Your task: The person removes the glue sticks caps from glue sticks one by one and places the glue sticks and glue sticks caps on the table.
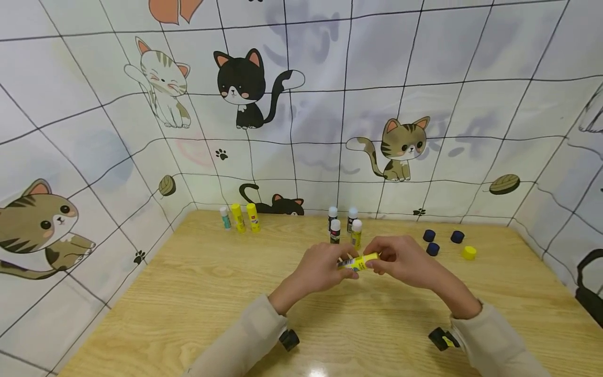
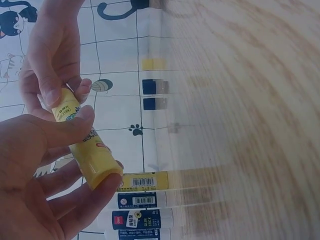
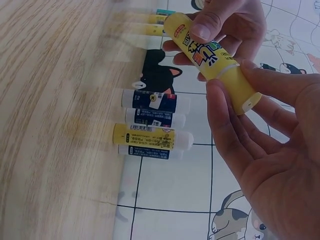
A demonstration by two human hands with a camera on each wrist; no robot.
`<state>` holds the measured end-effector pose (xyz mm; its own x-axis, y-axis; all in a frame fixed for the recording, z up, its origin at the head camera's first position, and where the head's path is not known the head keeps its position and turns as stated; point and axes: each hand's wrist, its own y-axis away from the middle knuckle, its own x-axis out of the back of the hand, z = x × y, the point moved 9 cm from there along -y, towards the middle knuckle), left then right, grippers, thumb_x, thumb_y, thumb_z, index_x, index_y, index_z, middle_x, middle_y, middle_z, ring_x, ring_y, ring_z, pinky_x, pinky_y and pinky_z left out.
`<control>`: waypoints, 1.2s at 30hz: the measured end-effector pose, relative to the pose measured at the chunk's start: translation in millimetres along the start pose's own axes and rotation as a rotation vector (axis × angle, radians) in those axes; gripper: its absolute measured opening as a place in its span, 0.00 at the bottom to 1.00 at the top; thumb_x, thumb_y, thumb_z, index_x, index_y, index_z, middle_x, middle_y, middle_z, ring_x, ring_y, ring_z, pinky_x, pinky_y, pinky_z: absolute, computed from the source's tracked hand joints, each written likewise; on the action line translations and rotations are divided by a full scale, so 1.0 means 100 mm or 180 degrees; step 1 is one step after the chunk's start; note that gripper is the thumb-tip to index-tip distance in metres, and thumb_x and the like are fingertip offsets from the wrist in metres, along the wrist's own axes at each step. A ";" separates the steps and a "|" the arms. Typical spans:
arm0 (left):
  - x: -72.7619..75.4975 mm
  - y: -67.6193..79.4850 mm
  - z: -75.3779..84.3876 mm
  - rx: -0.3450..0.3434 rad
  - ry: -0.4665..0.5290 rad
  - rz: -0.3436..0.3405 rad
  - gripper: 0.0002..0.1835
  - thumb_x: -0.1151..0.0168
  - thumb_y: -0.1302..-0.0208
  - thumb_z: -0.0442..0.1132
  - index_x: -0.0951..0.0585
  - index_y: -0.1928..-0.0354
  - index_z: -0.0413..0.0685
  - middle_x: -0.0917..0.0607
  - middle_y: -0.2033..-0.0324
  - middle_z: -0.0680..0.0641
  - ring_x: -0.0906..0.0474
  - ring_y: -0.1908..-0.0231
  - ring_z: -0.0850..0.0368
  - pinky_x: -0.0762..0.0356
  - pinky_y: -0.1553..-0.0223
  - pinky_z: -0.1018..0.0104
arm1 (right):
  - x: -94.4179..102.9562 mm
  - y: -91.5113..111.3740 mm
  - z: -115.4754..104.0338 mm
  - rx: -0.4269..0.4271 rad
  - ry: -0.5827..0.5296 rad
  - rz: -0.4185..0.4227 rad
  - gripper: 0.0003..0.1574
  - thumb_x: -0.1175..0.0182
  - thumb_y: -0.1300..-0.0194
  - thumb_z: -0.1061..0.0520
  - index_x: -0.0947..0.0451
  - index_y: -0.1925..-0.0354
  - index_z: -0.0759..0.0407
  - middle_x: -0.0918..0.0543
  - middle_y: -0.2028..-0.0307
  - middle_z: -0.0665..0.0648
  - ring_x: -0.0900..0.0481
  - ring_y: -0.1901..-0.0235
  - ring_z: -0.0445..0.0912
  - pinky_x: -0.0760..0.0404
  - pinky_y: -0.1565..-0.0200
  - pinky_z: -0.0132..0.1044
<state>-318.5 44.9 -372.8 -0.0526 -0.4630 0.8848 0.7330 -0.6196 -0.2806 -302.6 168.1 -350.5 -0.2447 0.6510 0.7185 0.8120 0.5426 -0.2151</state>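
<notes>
Both hands hold one yellow glue stick [image 1: 359, 263], tilted over the middle of the table. Its body lies between the thumb and fingers of my left hand [image 1: 325, 267]. My right hand [image 1: 406, 261] pinches the yellow cap [image 3: 239, 91] at the other end. In the right wrist view a thin pale line shows where cap and body meet. Just beyond the hands stand several uncapped glue sticks with white tops: a yellow one [image 1: 356, 235] and dark blue ones, such as the blue glue stick [image 3: 150, 100].
At the back left stand two yellow glue sticks [image 1: 253, 217] and a smaller teal one [image 1: 225, 218]. Several dark blue caps [image 1: 457, 237] and a yellow cap [image 1: 469, 253] sit at the right. A cat-print cloth [image 1: 320, 115] hangs behind the wooden table [image 1: 212, 298]. A black strap [image 1: 589, 288] shows far right.
</notes>
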 end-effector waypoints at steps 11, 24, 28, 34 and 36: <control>-0.03 0.01 -0.02 0.0030 0.0048 -0.0064 0.17 0.31 0.45 0.54 0.19 0.53 0.63 0.12 0.64 0.59 0.21 0.72 0.72 0.31 0.76 0.76 | -0.01 0.00 0.03 0.0003 0.0048 -0.0049 0.12 0.40 0.33 0.47 0.21 0.56 0.50 0.14 0.69 0.46 0.19 0.74 0.37 0.20 0.72 0.34; -0.05 -0.03 -0.03 -0.0053 -0.0039 -0.0147 0.18 0.30 0.45 0.55 0.18 0.53 0.62 0.12 0.65 0.59 0.20 0.70 0.70 0.32 0.77 0.76 | 0.03 0.03 0.07 -0.0053 -0.0008 -0.0075 0.11 0.39 0.34 0.48 0.21 0.55 0.50 0.15 0.69 0.47 0.19 0.73 0.38 0.20 0.71 0.35; -0.04 0.00 -0.20 0.0156 -0.0093 -0.0269 0.18 0.30 0.45 0.54 0.18 0.53 0.62 0.13 0.64 0.59 0.21 0.68 0.68 0.31 0.74 0.74 | 0.21 0.11 0.15 -0.0236 0.0265 0.0139 0.11 0.38 0.35 0.48 0.21 0.55 0.46 0.15 0.64 0.46 0.19 0.70 0.38 0.21 0.70 0.33; 0.10 0.03 -0.52 0.0492 0.0360 -0.0241 0.17 0.34 0.40 0.53 0.20 0.51 0.60 0.14 0.60 0.55 0.19 0.62 0.63 0.25 0.67 0.69 | 0.60 0.25 0.21 -0.0378 0.0592 0.0472 0.10 0.37 0.35 0.51 0.20 0.55 0.46 0.16 0.60 0.48 0.20 0.69 0.39 0.22 0.69 0.33; 0.12 0.02 -0.57 0.0528 0.0545 -0.0228 0.17 0.36 0.38 0.53 0.21 0.50 0.59 0.14 0.58 0.54 0.18 0.59 0.61 0.23 0.64 0.68 | 0.67 0.26 0.22 -0.0413 0.0652 0.0472 0.10 0.37 0.35 0.49 0.21 0.55 0.46 0.16 0.60 0.48 0.20 0.69 0.39 0.22 0.68 0.32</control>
<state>-356.5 1.7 -383.9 -0.2123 -0.5312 0.8202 0.8239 -0.5487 -0.1421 -309.2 237.8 -322.3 -0.0167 0.5902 0.8071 0.8952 0.3683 -0.2508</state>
